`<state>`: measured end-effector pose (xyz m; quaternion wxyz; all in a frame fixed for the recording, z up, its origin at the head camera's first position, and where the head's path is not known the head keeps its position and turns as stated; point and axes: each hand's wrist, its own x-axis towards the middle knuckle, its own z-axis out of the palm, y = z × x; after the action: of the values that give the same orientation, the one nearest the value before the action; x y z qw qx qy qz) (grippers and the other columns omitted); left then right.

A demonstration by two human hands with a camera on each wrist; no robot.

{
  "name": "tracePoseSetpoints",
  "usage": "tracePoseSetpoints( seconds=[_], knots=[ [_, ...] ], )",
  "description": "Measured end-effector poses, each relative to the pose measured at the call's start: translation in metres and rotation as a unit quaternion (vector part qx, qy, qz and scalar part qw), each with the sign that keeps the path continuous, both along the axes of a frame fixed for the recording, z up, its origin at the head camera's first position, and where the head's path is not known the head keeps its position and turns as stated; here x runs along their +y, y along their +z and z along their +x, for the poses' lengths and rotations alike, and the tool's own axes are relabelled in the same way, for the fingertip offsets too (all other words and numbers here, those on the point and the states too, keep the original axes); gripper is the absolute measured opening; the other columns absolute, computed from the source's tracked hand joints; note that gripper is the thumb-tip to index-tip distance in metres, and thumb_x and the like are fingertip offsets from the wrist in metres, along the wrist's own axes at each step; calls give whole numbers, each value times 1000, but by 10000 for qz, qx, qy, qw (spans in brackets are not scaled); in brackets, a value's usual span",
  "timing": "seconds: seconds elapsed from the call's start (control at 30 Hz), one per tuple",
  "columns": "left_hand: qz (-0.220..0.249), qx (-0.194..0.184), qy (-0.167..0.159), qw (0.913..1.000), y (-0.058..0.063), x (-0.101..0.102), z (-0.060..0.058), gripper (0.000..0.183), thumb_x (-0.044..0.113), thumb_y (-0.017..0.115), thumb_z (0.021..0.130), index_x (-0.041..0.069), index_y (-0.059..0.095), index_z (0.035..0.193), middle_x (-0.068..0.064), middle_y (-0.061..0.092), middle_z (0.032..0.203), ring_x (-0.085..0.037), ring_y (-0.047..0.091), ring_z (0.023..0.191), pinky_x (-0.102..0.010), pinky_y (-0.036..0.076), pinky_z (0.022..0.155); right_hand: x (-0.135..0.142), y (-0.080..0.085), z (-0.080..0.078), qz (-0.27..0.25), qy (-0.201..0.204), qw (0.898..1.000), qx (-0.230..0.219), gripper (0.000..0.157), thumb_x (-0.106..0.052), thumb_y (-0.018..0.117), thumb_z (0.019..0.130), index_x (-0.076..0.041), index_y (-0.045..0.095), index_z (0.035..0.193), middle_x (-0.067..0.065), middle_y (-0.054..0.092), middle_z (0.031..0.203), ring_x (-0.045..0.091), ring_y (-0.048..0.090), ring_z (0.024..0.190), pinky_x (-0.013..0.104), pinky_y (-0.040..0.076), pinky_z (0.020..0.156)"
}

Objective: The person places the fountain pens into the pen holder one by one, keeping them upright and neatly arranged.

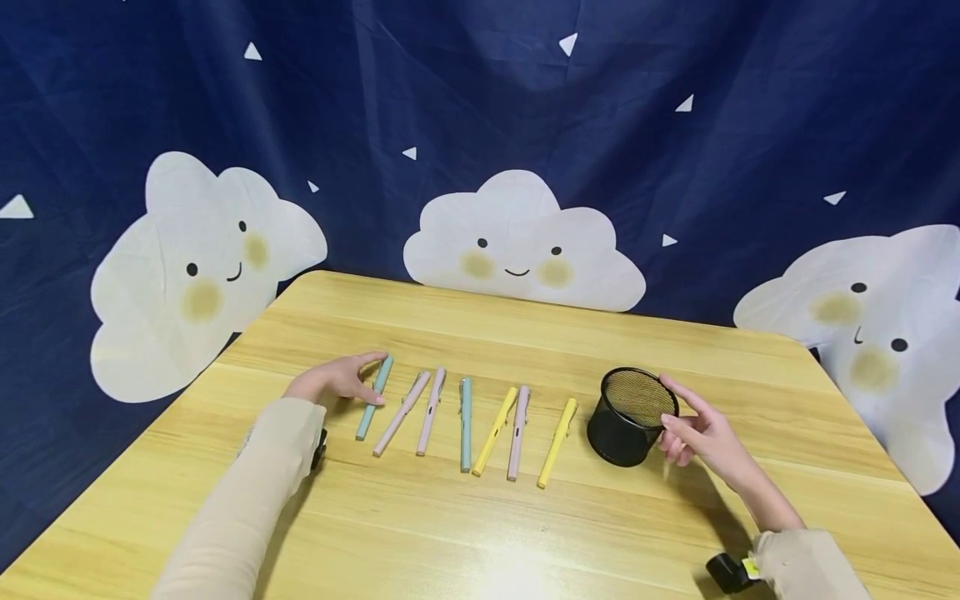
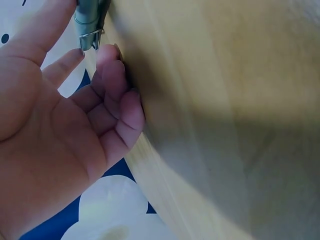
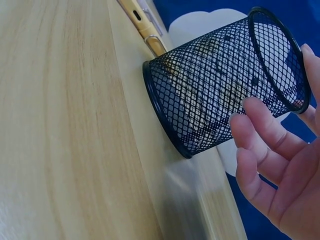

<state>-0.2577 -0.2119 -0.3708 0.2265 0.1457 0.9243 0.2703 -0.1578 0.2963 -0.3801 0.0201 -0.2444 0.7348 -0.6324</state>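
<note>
My left hand is at the leftmost teal pen, thumb across its barrel and index finger at its clip end. In the left wrist view, the clip end of that pen shows between thumb and index finger, the other fingers loosely bent. My right hand touches the rim of the black mesh pen holder with thumb and index finger, on the right side. In the right wrist view the pen holder stands upright on the table, and the other fingers are bent beside its wall.
Between the hands lie two lilac pens, a teal pen, a yellow pen, another lilac pen and another yellow pen. All rest on the wooden table. A dark blue cloud-patterned curtain hangs behind.
</note>
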Motion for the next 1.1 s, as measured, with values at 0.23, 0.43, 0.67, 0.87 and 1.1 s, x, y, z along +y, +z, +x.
tracePoseSetpoints(
  seconds=[0.23,0.43,0.67,0.87,1.1],
  knots=[
    [289,-327,262,9987,-2,0,-2,85,20,70,78,4,16,142,-28,26,134,-19,46,58,-32,44,61,0,1,0,48,30,10000,29,56,7,39,92,-12,24,142,13,60,61,18,57,48,32,45,36],
    [458,-604,503,9959,0,0,-2,81,9,66,80,5,15,142,-25,49,106,-13,45,49,-25,43,51,1,2,0,126,16,9999,27,55,7,39,92,-12,24,142,12,60,61,17,57,48,32,45,36],
    [327,-682,614,9952,4,3,-2,78,1,61,78,5,16,142,-15,52,85,-14,49,49,-28,47,51,1,2,0,154,-4,9999,-70,56,6,39,92,-14,24,142,14,60,61,18,58,49,32,46,37],
    [254,-621,606,9959,3,2,-2,78,0,60,75,9,20,142,-12,51,67,-16,46,48,-28,45,48,1,5,0,493,-197,9985,-157,56,2,41,93,-17,23,143,15,60,62,18,58,50,33,46,38],
    [165,-545,625,9964,2,3,-5,78,2,60,73,13,24,140,-12,51,63,-17,45,47,-29,44,45,2,7,1,627,-217,9975,-241,58,1,42,93,-20,22,143,14,59,62,18,58,51,33,47,39]
  ],
)
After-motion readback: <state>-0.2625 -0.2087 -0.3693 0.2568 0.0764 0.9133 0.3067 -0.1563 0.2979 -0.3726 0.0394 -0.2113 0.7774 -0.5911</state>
